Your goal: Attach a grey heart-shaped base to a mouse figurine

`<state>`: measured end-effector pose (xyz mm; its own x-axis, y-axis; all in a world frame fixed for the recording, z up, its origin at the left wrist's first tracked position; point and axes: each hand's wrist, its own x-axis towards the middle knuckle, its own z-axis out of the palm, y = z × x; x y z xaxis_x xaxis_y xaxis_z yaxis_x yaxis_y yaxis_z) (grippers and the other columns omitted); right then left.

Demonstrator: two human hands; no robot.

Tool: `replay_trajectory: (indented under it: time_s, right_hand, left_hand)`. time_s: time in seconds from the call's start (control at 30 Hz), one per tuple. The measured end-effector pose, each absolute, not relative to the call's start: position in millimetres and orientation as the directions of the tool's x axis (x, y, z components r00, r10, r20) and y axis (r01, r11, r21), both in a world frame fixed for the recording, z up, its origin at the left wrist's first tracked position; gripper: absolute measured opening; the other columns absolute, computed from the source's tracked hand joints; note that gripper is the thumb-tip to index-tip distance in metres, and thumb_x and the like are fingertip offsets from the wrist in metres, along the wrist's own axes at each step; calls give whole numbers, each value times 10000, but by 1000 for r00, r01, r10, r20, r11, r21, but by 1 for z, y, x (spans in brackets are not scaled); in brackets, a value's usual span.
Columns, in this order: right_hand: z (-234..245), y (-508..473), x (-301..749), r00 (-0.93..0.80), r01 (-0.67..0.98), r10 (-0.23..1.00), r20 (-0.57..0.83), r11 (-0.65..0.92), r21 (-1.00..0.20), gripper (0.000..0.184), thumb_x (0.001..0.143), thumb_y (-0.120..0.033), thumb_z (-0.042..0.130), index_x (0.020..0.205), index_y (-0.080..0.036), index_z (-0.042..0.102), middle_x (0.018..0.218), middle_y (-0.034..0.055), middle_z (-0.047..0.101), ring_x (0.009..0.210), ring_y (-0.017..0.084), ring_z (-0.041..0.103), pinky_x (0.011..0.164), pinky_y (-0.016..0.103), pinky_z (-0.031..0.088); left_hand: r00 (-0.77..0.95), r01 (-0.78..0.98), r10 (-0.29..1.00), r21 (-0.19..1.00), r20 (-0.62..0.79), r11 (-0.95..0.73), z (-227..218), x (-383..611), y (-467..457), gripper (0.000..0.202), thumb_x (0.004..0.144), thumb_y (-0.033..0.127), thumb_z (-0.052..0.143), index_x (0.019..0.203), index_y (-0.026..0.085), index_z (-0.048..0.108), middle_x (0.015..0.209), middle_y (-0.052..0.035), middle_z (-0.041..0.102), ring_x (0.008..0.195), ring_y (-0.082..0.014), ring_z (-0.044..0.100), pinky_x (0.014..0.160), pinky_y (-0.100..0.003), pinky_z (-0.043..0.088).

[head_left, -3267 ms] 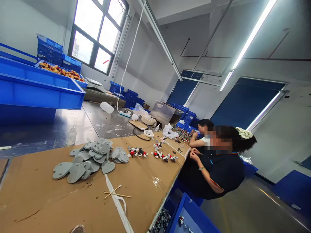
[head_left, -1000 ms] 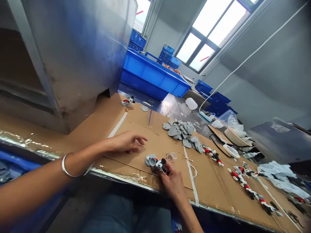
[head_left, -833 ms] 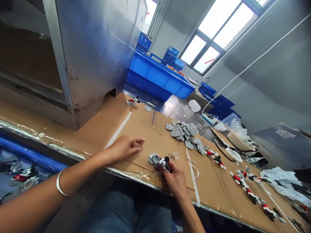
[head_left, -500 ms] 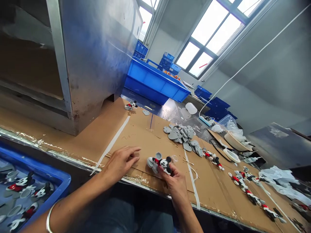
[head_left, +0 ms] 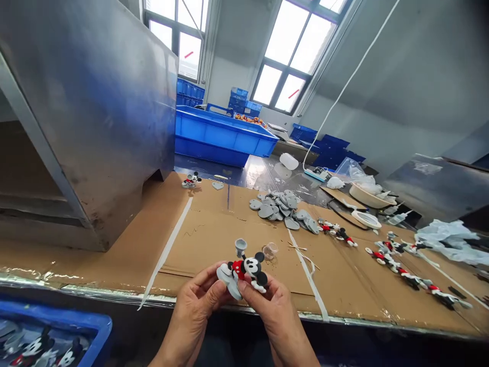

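A small mouse figurine [head_left: 237, 268] in black, white and red, fixed on a grey base with a grey cup raised at one side, is held between both hands over the table's front edge. My left hand [head_left: 200, 300] closes on the grey base from the left. My right hand [head_left: 269, 306] pinches the figurine's body and head side from the right, its thumb in front. Behind the figurine a small clear cup [head_left: 270, 250] stands on the cardboard. A heap of flat grey bases [head_left: 280, 208] lies farther back.
Another figurine on a base [head_left: 191, 180] stands at the back left beside a metal box [head_left: 114, 127]. More figurines [head_left: 405, 272] lie in a row at right. A blue bin [head_left: 95, 331] with figurines sits lower left. Cotton swabs [head_left: 297, 246] lie by the white tape.
My left hand has moved right from the cardboard and now grips the figurine's base. The figurine is now held in both hands. The camera view has shifted and levelled somewhat.
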<state>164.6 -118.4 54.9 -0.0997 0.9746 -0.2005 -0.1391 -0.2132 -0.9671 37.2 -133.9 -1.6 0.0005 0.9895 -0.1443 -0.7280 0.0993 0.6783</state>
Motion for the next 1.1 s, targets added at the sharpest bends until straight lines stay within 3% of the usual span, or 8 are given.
replay_trajectory:
  time_s: [0.17,0.3,0.5,0.6,0.7,0.8,0.93,1.1]
  right_hand:
    - [51,-127,185,-230,-28,966,-121,-131,-991,399,724,-535,801,922,-191,765,765,23,675,758,175,606,773,282,500]
    - [41,-126,204,-123,33,992,9,13,-999,322,821,-541,710,947,-254,783,780,11,631,768,164,587,760,260,491]
    - [33,-115,219,-262,-3,957,129,133,-991,257,734,-462,812,923,-288,805,881,33,659,844,193,603,775,288,502]
    - [41,-117,228,-233,-7,972,19,18,-1000,236,743,-427,812,913,-264,806,892,50,701,819,197,628,764,307,510]
    - [63,-123,236,-158,-64,981,-116,-128,-990,336,795,-507,742,1027,-266,775,992,74,748,870,221,662,793,339,516]
    - [91,-128,239,-250,122,963,-103,-74,-990,455,792,-600,689,1098,-268,745,1132,84,736,1080,283,630,941,399,473]
    - [110,-130,235,-393,570,919,-42,207,-795,269,852,-350,677,1111,-284,711,1131,33,727,1096,242,633,973,369,447]
    - [103,-132,230,-512,754,857,57,480,-449,108,851,-165,628,918,-219,693,888,30,719,840,198,652,728,292,466]
  left_hand:
    - [148,-729,984,661,-102,178,7,34,-134,346,893,413,669,1055,119,756,1020,-141,756,909,-241,709,841,-342,588]
    - [239,-728,962,631,-131,267,12,36,-138,366,877,447,674,1022,125,772,914,-113,756,802,-201,699,804,-332,597]
    - [389,-636,916,690,-99,345,23,47,-145,364,891,446,661,936,106,779,725,-67,701,648,-131,641,641,-224,559]
    - [377,-608,922,727,-88,318,23,48,-146,362,854,446,712,1055,150,767,805,-70,740,703,-136,673,667,-203,555]
    - [297,-551,950,797,-92,249,20,48,-147,377,777,453,787,1070,217,769,887,-59,764,820,-176,707,762,-228,569]
    - [198,-394,980,916,0,80,14,47,-148,342,771,393,792,1096,292,760,997,-35,762,925,-200,713,843,-240,566]
    - [155,-98,921,933,357,-346,4,44,-146,459,796,257,762,1221,410,676,1226,11,701,1105,-194,666,918,-212,539]
    - [70,-42,886,889,458,-456,-6,42,-146,474,797,283,769,1244,400,664,1217,4,710,1084,-184,679,896,-182,541]
